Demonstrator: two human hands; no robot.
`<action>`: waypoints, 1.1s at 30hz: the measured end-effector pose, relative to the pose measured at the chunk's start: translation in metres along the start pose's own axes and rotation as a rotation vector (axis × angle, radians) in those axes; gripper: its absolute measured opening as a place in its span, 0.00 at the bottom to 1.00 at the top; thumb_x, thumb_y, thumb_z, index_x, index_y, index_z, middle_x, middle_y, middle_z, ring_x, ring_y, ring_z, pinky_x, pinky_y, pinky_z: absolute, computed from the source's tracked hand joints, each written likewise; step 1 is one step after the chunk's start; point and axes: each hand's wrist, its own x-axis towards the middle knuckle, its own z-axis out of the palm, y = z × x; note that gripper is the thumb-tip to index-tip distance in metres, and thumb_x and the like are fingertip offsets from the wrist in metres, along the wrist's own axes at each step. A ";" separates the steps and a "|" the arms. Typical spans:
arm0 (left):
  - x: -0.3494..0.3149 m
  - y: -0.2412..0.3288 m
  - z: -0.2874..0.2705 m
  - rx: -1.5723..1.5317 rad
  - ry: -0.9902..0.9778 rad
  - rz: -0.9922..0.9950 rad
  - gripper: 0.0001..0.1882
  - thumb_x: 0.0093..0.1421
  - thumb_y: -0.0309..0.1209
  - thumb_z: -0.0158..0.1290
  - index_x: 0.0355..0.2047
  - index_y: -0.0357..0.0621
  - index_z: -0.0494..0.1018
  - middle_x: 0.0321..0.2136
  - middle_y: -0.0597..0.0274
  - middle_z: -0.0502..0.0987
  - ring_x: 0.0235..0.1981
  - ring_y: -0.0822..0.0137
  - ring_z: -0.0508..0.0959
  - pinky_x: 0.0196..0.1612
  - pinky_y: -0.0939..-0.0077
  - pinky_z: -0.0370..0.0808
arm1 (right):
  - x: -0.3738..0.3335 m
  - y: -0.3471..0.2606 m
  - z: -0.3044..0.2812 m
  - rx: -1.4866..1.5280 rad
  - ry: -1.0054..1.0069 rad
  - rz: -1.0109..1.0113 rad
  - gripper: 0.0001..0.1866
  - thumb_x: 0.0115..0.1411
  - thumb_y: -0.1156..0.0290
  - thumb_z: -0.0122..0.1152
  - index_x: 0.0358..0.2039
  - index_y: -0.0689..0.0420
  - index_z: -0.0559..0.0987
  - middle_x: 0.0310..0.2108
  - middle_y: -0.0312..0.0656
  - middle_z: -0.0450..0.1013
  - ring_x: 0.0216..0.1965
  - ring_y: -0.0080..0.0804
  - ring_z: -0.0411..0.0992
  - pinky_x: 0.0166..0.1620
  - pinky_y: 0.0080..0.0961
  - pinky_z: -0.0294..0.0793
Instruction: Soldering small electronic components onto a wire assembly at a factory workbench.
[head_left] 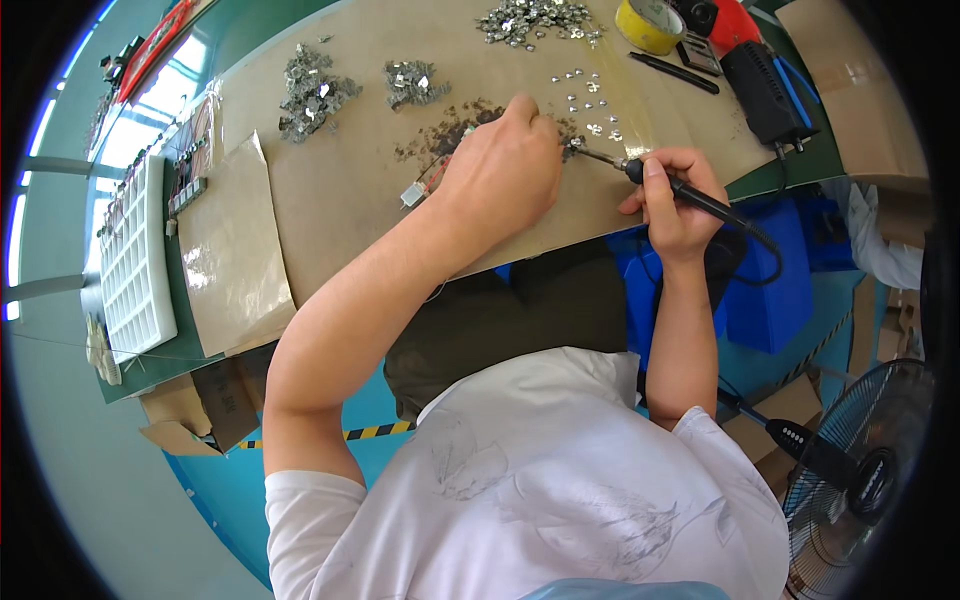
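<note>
The right grip [684, 215] is closed around a black soldering iron [708, 202], its tip near the left grip [510, 165]. That one is curled; I can't tell what it holds. A white plug [412, 195] lies by its wrist on the table [350, 225].

The left hand [510, 165] curls, back uppermost, on a bent arm [350, 305]; the right hand [682, 205] holds a pinch grip.

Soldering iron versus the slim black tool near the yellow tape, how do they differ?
The soldering iron is gripped in the right hand; the slim black tool lies on the brown sheet. The iron has a metal shaft and a cord; the tool looks black, with no cord visible. Both are slender.
</note>
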 end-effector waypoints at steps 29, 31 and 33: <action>0.005 0.001 -0.001 0.030 -0.015 0.001 0.07 0.63 0.30 0.57 0.34 0.38 0.80 0.38 0.49 0.76 0.36 0.45 0.81 0.41 0.55 0.80 | -0.001 0.003 -0.002 0.093 0.055 0.008 0.04 0.65 0.78 0.60 0.37 0.66 0.77 0.24 0.38 0.76 0.19 0.21 0.76 0.23 0.16 0.75; 0.004 0.001 0.000 0.015 -0.015 0.004 0.07 0.63 0.29 0.57 0.34 0.39 0.80 0.38 0.49 0.76 0.36 0.45 0.81 0.41 0.55 0.80 | -0.001 0.004 -0.001 0.131 0.078 0.020 0.05 0.66 0.77 0.61 0.39 0.66 0.78 0.25 0.38 0.76 0.20 0.20 0.76 0.23 0.16 0.76; 0.004 0.003 0.000 0.010 -0.013 0.001 0.07 0.63 0.29 0.57 0.34 0.39 0.80 0.38 0.48 0.76 0.36 0.45 0.81 0.41 0.55 0.80 | 0.005 0.002 0.000 0.202 0.127 0.067 0.07 0.68 0.75 0.62 0.42 0.66 0.79 0.26 0.38 0.75 0.22 0.18 0.75 0.24 0.16 0.76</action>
